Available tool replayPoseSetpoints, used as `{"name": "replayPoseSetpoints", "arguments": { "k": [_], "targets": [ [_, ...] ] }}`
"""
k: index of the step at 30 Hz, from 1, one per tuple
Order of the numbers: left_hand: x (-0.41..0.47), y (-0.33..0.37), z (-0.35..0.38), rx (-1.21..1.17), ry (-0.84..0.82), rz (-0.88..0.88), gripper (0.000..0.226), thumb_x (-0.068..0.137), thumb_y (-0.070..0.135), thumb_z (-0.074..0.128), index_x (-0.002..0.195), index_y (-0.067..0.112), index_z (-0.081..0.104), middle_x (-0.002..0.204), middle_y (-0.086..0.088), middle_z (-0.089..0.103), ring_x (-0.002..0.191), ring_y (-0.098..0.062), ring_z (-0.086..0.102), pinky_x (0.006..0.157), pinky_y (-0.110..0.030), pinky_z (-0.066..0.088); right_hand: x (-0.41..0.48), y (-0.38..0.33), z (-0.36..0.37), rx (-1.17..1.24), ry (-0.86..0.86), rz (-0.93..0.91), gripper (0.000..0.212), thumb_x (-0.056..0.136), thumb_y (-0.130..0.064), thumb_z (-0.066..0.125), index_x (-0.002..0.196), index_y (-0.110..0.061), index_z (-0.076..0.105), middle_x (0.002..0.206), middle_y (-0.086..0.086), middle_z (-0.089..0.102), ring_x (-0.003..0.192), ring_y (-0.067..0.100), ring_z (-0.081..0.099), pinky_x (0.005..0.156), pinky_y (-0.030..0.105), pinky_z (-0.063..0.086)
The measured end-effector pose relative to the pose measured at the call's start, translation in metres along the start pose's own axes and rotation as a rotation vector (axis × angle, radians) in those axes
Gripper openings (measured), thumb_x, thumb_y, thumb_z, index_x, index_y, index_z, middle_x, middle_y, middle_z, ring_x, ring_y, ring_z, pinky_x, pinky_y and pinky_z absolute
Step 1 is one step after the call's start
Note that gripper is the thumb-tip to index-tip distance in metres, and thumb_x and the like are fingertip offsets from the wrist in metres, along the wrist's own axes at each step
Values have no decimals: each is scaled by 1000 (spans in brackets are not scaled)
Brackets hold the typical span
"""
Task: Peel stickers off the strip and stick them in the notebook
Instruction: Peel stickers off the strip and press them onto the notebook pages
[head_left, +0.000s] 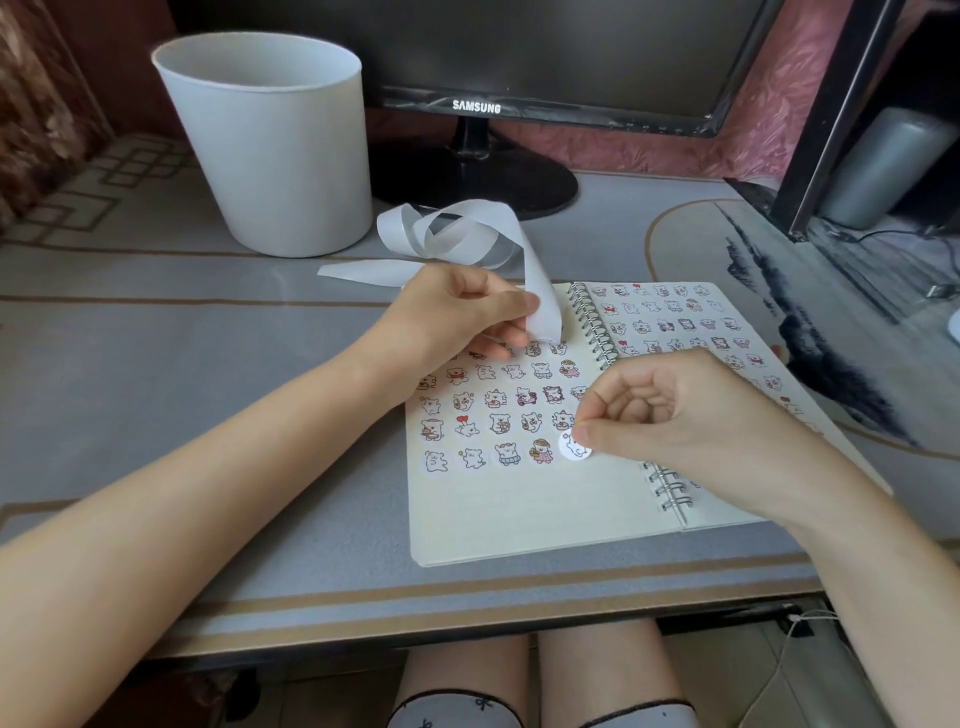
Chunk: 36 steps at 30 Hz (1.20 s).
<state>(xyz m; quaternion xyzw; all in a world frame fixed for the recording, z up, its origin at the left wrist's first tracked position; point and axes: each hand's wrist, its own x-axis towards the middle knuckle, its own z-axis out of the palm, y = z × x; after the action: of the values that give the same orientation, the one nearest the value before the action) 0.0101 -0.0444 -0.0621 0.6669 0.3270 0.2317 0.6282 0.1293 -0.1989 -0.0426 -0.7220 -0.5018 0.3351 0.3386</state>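
Left hand (457, 312) fingers pinch the sticker strip (540, 291); right hand (670, 415) fingers pinch a round sticker (571, 448) on the spiral notebook (519, 509)

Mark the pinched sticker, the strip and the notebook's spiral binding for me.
sticker (571, 450): head view, on its white round face.
strip (543, 301): head view, on the flat stretch hanging down.
spiral binding (589, 325): head view, on the upper coils.

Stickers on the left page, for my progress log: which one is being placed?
The round sticker at the bottom row's right end: only it is pinched by the right hand.
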Motion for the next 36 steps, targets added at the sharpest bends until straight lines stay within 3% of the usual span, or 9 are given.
{"name": "replayPoseSetpoints", "arguments": {
  "k": [13, 18, 27, 34, 36],
  "targets": [
    [-1, 1, 0, 2, -5, 9, 12, 88, 13, 64, 86, 2, 68, 73, -12, 69, 49, -5, 61, 53, -13, 51, 1, 2, 2, -53, 8, -5, 6, 73, -13, 76, 71, -14, 70, 60, -4, 57, 52, 3, 44, 53, 17, 38],
    [0, 0, 0, 3, -6, 11, 15, 88, 14, 65, 89, 0, 68, 77, -15, 69, 52, -6, 62, 54, -14, 51, 2, 3, 1, -71, 6, -11, 6, 73, -14, 75, 71, -15, 70, 59, -3, 56, 51, 5, 42, 53, 20, 36],
    [0, 0, 0, -1, -5, 13, 13, 88, 13, 65, 87, 1, 68, 74, -13, 68, 51, -6, 62, 54, -14, 52, 5, 4, 1, -81, -20, -20, 7, 74, -13, 75, 70, -16, 69, 53, -11, 55, 46, -1, 42, 48, 12, 34],
    [0, 0, 0, -2, -13, 16, 11, 88, 13, 64, 83, 3, 67, 72, -11, 68, 51, -6, 62, 53, -14, 50, 2, 2, 5, -193, 42, -35, 8, 75, -16, 74, 71, -18, 68, 45, -18, 52, 43, -1, 44, 49, 11, 33],
    [0, 0, 0, -3, -15, 17, 11, 88, 13, 64, 83, 3, 67, 72, -11, 68, 52, -6, 62, 53, -14, 51, 0, 0, 6, -256, 61, -39, 8, 76, -20, 74, 71, -21, 67, 45, -21, 52, 45, -2, 45, 53, 18, 37]
  ]
}}
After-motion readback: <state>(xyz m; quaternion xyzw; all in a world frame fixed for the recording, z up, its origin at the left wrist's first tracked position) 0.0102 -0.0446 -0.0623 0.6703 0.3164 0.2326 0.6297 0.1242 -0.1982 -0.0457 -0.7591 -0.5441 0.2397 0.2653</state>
